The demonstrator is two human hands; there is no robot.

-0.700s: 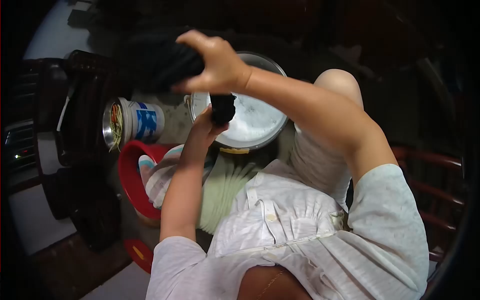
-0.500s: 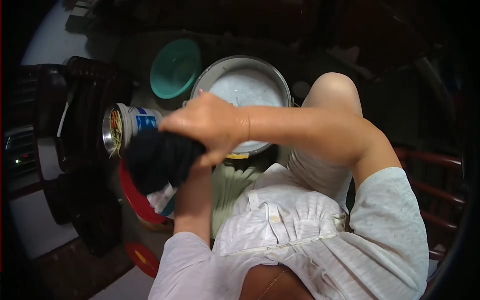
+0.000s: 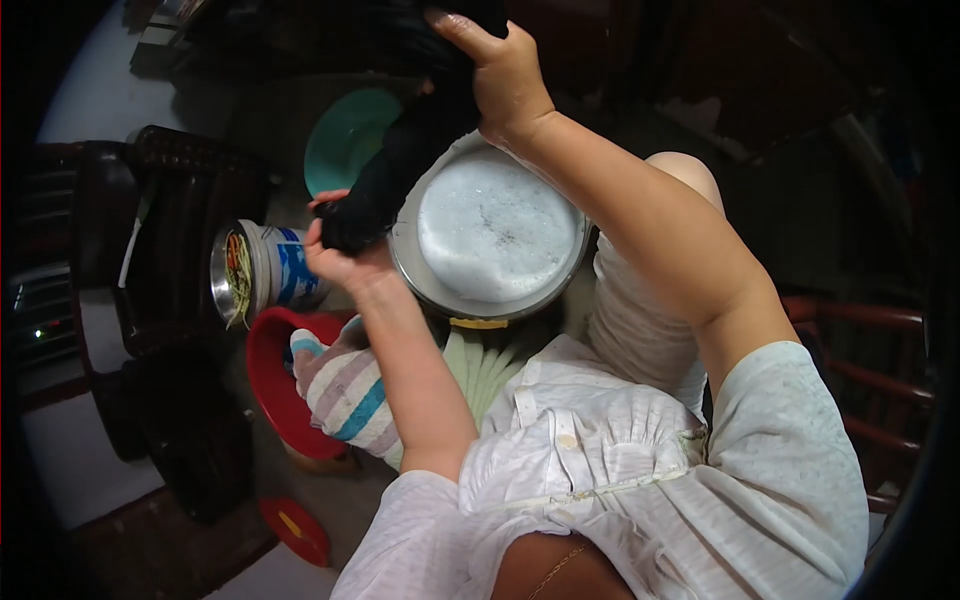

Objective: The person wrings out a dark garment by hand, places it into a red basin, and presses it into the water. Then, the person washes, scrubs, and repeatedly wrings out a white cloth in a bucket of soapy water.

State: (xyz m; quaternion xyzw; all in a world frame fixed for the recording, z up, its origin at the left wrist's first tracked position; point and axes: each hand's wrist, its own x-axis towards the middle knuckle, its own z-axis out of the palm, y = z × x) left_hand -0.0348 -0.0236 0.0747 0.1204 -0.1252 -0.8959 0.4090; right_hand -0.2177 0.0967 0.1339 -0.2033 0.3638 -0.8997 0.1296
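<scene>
A black cloth garment point(image 3: 405, 150) is stretched between my two hands, its upper part blending into the dark background. My left hand point(image 3: 345, 255) is closed around its lower end, beside the metal pot. Higher up and to the right, my right hand point(image 3: 510, 85) grips the other end, thumb pointing left. Beneath my right forearm stands the large round pot point(image 3: 407, 240), full of whitish suds point(image 3: 500, 225). A striped towel point(image 3: 350, 395) hangs over the rim of a red basin point(image 3: 265, 390), left of my left forearm.
A green basin point(image 3: 345, 135) is behind the pot. To the left, a white bucket point(image 3: 280, 262) stands by a metal bowl point(image 3: 222, 265) with shredded strips in it. Dark chairs point(image 3: 180, 300) line the left, a red lid point(image 3: 295, 530) lies lower left, and reddish rails point(image 3: 870, 315) are at right.
My hands have moved apart: the right went up and forward, the left forward from beneath it. The bunched black garment is now drawn out long, and the striped towel and suds show more.
</scene>
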